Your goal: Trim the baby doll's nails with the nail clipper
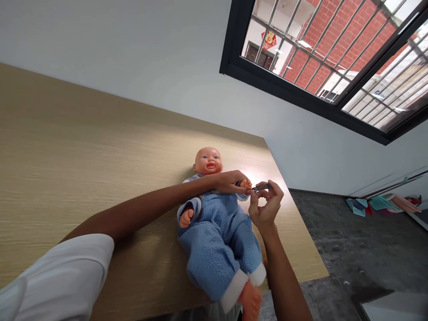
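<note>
A baby doll (pixel 217 227) in a fuzzy blue outfit with white cuffs lies on its back on the wooden table (pixel 100 160), its feet toward me. Stretched across the doll's chest, my left arm ends in my left hand (pixel 231 181), closed around the doll's forearm and sleeve. The doll's small hand (pixel 246 184) pokes out past my fingers. On the right, my right hand (pixel 266 205) pinches a metal nail clipper (pixel 262 187) between thumb and fingers. The clipper's tip is at the doll's fingers; whether it touches them I cannot tell.
The table's right edge (pixel 294 196) runs just beyond my right hand, with dark grey floor (pixel 331 227) below. A barred window (pixel 321 53) is set in the white wall. Several coloured items (pixel 381 203) lie on the floor at far right.
</note>
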{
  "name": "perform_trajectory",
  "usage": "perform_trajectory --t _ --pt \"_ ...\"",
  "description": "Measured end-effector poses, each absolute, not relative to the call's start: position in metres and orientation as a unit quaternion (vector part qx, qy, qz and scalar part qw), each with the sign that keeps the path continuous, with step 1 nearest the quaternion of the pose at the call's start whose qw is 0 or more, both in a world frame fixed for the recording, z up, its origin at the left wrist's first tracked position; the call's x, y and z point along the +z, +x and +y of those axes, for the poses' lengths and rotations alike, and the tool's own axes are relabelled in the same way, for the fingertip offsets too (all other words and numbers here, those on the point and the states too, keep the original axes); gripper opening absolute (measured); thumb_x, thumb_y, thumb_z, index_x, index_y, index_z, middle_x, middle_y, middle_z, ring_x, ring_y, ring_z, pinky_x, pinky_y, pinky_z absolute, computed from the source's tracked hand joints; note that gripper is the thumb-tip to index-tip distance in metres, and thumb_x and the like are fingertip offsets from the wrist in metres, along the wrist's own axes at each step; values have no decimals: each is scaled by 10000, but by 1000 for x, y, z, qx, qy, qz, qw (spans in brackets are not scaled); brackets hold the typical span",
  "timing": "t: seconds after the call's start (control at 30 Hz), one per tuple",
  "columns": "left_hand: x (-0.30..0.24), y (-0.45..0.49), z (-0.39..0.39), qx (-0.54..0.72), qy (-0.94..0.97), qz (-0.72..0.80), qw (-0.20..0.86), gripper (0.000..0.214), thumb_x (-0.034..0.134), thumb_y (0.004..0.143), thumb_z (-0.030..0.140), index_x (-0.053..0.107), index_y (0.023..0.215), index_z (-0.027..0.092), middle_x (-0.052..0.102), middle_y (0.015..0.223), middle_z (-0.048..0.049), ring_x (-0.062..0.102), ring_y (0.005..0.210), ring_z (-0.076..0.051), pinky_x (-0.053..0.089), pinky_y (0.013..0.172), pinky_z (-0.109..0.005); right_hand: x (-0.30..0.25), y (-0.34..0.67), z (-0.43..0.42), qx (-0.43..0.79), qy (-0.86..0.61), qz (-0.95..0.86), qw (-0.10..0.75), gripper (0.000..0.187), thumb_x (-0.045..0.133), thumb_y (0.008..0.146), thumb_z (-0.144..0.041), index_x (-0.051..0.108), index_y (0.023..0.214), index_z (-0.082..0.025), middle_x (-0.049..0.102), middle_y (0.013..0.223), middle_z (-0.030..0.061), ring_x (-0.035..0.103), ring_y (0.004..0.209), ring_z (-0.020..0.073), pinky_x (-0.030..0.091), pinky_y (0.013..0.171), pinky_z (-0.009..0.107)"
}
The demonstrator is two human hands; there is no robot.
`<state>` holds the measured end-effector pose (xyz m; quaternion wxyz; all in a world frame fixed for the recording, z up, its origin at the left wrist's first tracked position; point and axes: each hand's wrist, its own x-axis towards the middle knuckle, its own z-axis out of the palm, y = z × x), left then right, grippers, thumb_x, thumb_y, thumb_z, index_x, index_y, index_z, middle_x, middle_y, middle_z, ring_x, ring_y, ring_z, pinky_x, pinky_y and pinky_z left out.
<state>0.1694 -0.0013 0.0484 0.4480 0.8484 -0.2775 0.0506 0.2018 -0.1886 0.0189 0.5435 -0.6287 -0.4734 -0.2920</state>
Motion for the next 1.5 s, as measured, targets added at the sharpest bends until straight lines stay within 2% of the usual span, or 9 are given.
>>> perform_trajectory --t 0.3,0.47,0.63,0.73,1.07,1.3,1.5 --pt "49 169 -2 53 847 -273 453 463 612 885 519 475 656 141 422 616 30 349 593 -87 303 564 -237 20 203 -190 -288 -629 -477 542 535 625 875 -186 394 1357 -226 654 969 42 648 690 123 553 568 240" --pt "50 169 -3 54 849 -267 452 433 616 872 487 477 654 139 419 612 32 346 592 -85 299 562 -234 22 202 -190 -289 -646 -448 546 496 661 866 -253 418 1298 -221 644 937 21 606 597 98 544 562 246" --pt "49 169 -3 47 854 -267 444 426 589 887 481 470 661 140 428 624 28 352 597 -85 299 567 -234 24 202 -191 -298 -648 -440 546 461 674 864 -252 441 1260 -205 551 739 -65 557 533 86 510 559 231" --pt "47 170 -2 48 852 -272 444 432 585 890 493 469 666 142 434 626 29 357 597 -84 308 573 -232 25 203 -191 -310 -647 -445 537 445 661 876 -245 438 1259 -202 507 679 -85 547 532 93 475 525 212" --pt "46 170 -2 52 856 -265 441 428 604 883 495 506 680 131 471 643 16 383 610 -88 324 582 -234 26 204 -191 -351 -625 -457 526 340 593 927 -205 472 1244 -185 560 741 -44 570 553 90 497 517 203" --pt "48 170 -1 45 854 -273 441 440 578 902 480 431 651 149 406 623 30 346 592 -84 295 564 -236 24 205 -192 -350 -632 -470 507 458 660 885 -249 455 1291 -191 455 639 -102 490 480 84 462 492 215" --pt "45 172 1 48 853 -283 435 439 547 918 494 424 668 154 413 637 24 348 594 -90 296 568 -239 19 206 -191 -364 -632 -476 491 477 684 873 -275 467 1292 -209 485 669 -98 461 443 64 444 461 209"
